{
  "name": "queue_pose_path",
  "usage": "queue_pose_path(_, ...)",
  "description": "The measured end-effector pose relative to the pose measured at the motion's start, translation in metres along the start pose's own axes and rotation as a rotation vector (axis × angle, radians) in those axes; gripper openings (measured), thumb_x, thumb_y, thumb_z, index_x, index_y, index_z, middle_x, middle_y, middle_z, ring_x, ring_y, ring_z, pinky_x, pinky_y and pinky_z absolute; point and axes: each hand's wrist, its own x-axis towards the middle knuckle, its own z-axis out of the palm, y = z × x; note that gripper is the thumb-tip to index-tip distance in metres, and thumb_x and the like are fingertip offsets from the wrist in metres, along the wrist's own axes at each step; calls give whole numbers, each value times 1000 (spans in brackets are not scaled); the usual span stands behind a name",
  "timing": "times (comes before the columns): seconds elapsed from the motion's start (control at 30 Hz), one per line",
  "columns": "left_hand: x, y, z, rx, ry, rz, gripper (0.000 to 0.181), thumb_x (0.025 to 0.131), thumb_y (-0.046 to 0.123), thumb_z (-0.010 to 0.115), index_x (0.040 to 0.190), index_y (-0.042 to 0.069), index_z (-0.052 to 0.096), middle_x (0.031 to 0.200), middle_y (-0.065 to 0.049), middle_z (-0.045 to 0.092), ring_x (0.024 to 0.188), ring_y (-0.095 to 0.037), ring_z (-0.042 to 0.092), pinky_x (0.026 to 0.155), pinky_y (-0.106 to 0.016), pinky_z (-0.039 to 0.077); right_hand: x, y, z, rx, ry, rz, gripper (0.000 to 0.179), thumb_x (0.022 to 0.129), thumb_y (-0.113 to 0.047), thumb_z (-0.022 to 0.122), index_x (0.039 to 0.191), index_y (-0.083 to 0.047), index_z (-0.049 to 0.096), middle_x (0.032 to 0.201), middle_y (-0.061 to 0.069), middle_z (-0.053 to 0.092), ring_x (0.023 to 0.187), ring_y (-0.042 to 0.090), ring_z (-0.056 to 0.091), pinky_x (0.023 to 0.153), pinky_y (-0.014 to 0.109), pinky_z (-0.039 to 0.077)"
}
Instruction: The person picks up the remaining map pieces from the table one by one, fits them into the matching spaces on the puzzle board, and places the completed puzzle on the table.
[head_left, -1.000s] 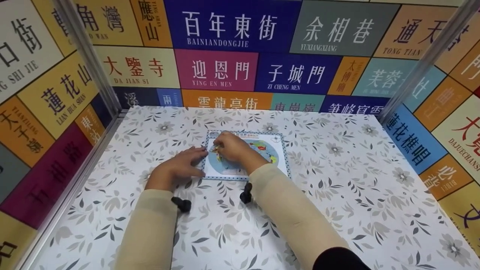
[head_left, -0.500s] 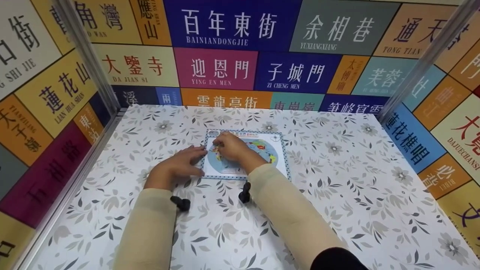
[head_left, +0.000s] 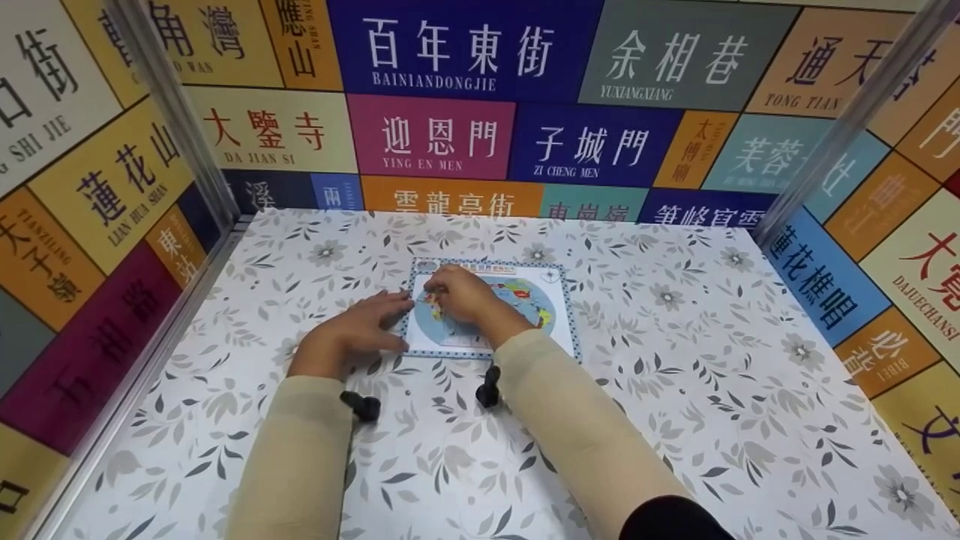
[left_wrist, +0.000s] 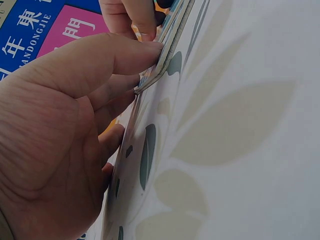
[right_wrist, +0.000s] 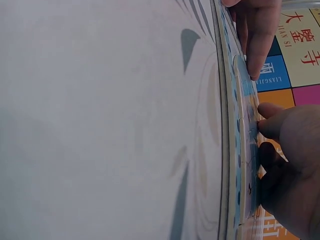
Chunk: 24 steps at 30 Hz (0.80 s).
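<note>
A flat world-map jigsaw puzzle [head_left: 541,304] with a blue dotted border lies on the table; seams between its pieces show in the right wrist view. Along its left edge rests my left hand [head_left: 358,326], fingers extended toward the border and thumb by the near corner. In the left wrist view that thumb [left_wrist: 142,54] touches the puzzle's edge. My right hand [head_left: 463,296] is over the upper left of the map, fingers bent and tips down at the surface. From the right wrist, its fingertips [right_wrist: 270,112] meet the puzzle; I cannot tell whether they pinch a piece.
The table [head_left: 690,390] has a white cloth with grey leaves and flowers. Panels with large characters [head_left: 442,139] wall it in at the back and both sides, with metal posts [head_left: 825,112] at the corners. Black wrist mounts [head_left: 489,386] sit on both sleeves.
Both hands stay in nearly the same place on the puzzle. The head view shifts very slightly.
</note>
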Motion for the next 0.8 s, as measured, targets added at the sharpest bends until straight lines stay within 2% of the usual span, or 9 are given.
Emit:
queue_pose_path(0.2,4,-2,1,36,4,-10,88,89,39,80,167,30,40,180,9,23,171,-29,3,138,-63,7,0,1,1,-14,20,-41,33,105,-3,57,131,-9,77,140,12,67,137,29,61,121,43,49)
queue_pose_path(0.53,2,0,2,33,6,-19,89,89,41,81,167,31,38,181,10,22,171,-28,3,138,-62,6,2,-2,1,-2,17,-4,32,104,-5,62,131,-10,77,138,10,67,135,29,62,121,44,49)
queue_pose_path(0.8,0,2,0,40,1,1,88,90,39,80,168,29,39,181,8,22,171,-30,3,137,-64,5,2,-1,1,-2,3,-9,30,106,-6,60,129,-10,78,137,10,67,134,28,62,120,43,49)
